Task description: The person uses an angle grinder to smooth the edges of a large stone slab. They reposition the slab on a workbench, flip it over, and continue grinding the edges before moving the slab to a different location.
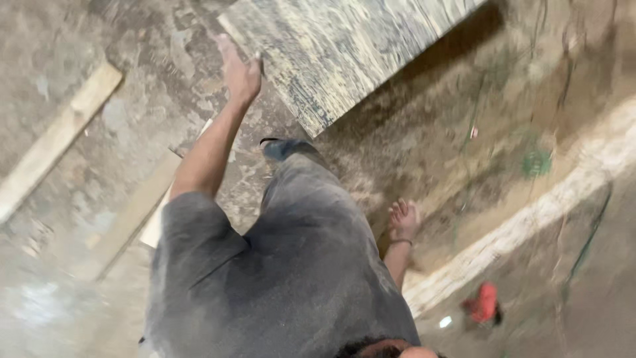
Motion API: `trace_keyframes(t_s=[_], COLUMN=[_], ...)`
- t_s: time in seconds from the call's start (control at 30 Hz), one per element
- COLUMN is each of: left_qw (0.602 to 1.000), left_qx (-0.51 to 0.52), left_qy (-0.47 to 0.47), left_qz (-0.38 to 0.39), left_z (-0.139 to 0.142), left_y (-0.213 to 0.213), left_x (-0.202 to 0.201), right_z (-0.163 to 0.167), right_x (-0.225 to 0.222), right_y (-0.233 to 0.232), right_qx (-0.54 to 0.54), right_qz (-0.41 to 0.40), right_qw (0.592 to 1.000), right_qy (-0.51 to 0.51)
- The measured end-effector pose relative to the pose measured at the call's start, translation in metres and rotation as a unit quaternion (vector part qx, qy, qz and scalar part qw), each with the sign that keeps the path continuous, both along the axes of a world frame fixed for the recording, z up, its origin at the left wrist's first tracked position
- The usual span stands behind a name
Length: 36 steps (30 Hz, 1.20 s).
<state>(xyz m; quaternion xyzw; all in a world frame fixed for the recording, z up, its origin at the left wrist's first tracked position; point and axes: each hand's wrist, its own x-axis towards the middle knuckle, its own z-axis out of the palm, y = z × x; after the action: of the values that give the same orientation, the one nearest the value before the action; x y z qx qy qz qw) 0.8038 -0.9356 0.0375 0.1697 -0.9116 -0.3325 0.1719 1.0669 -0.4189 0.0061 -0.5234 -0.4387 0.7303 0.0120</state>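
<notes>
Motion blur covers the entire frame. The patterned slab (344,53) is cut off by the top edge. A co-worker's head (387,348) is cut off by the bottom edge. Whether the co-worker's raised hand (240,71) has a grip on the slab or only touches its edge cannot be told. The red object (483,303) on the floor (464,166) is too blurred to identify.

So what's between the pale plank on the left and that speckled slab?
Head view: dusty floor and another person's raised arm, its hand on the slab edge.
</notes>
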Motion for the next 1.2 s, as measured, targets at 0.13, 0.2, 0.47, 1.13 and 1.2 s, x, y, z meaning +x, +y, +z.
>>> trace_keyframes(t_s=[0.13, 0.2, 0.47, 1.13, 1.2], left_qw=[0.919, 0.918, 0.918, 0.910, 0.870], left_qx=[0.355, 0.359, 0.340, 0.237, 0.251], left_qy=[-0.093, -0.048, 0.122, -0.007, -0.039], left_qz=[0.142, 0.162, 0.164, 0.340, 0.423], left_z=[0.017, 0.023, 0.033, -0.002, -0.001], left_y=[0.024, 0.037, 0.069, 0.151, 0.184], left_x=[-0.023, -0.023, -0.013, -0.020, -0.016], right_z=[0.013, 0.012, -0.010, -0.014, -0.014], right_x=[-0.031, -0.052, -0.153, -0.561, -0.632], right_y=[0.051, 0.068, 0.081, 0.218, 0.235], right_qx=[0.051, 0.050, 0.030, -0.020, -0.045], right_qz=[0.096, 0.134, 0.220, 0.208, 0.182], right_qw=[0.993, 0.989, 0.974, 0.977, 0.981], right_qy=[-0.044, -0.028, -0.045, 0.033, 0.049])
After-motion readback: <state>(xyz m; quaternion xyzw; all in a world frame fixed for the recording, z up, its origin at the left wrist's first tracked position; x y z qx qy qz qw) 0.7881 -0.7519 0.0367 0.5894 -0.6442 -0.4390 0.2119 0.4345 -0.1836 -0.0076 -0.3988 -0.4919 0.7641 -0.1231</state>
